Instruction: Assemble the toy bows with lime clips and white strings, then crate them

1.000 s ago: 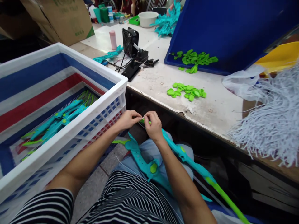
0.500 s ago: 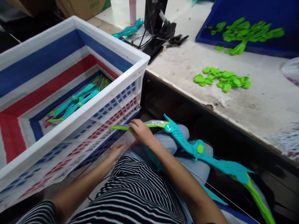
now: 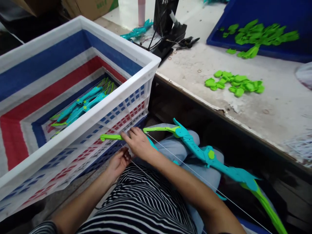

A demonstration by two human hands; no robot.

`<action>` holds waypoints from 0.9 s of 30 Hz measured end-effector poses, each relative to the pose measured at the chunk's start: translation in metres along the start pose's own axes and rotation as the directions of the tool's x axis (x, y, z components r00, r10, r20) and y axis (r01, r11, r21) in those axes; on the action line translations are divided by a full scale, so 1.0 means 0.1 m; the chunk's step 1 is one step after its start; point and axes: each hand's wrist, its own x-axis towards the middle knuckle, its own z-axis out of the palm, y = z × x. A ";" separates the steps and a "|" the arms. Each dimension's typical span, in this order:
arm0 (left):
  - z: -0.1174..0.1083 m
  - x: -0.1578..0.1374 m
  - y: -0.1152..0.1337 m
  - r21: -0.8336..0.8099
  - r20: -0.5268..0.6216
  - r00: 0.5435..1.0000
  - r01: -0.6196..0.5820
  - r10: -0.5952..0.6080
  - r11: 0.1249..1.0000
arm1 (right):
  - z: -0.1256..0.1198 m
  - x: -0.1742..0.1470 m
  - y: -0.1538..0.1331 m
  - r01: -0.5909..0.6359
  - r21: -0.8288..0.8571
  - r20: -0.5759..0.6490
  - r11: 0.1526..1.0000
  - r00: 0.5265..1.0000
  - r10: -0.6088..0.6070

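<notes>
A teal toy bow (image 3: 195, 151) with green limbs lies across my knees, its white string running from the near green tip down to the lower right. My right hand (image 3: 139, 143) is closed round the green limb (image 3: 110, 137) of a second bow, whose teal parts show only in pieces beneath the first. Just below, my left hand (image 3: 119, 161) has its fingers pinched together on a thin white string (image 3: 138, 167) that passes over my lap. The string's end at the fingertips is too small to make out.
On my left stands a white crate (image 3: 126, 87) with a striped lining and several teal bows (image 3: 85, 102) inside. The worktable (image 3: 195, 87) bears a pile of green pieces (image 3: 236, 83), a blue tray (image 3: 219, 35) with more, and a black device (image 3: 168, 39).
My right hand has left the first bow's green tip and now grips the second bow's limb. My left hand has risen slightly, its fingers now pinched on the string. The first bow's string now shows.
</notes>
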 end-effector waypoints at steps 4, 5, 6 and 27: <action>0.06 -0.20 0.31 0.088 0.044 0.985 -0.171 0.168 0.981 | 0.03 -0.23 0.08 -0.127 0.378 0.004 0.917 0.991 0.135; 0.11 -0.23 0.39 0.138 0.057 0.974 -0.227 0.221 0.964 | 0.06 -0.30 0.15 -0.169 0.476 0.000 0.863 0.981 0.192; 0.17 -0.26 0.47 0.188 0.073 0.962 -0.272 0.263 0.944 | 0.09 -0.35 0.23 -0.205 0.563 -0.005 0.801 0.968 0.251; 0.84 0.06 0.75 0.465 0.229 0.843 -0.534 0.487 0.706 | 0.26 -0.56 0.52 -0.260 0.878 0.037 0.401 0.873 0.486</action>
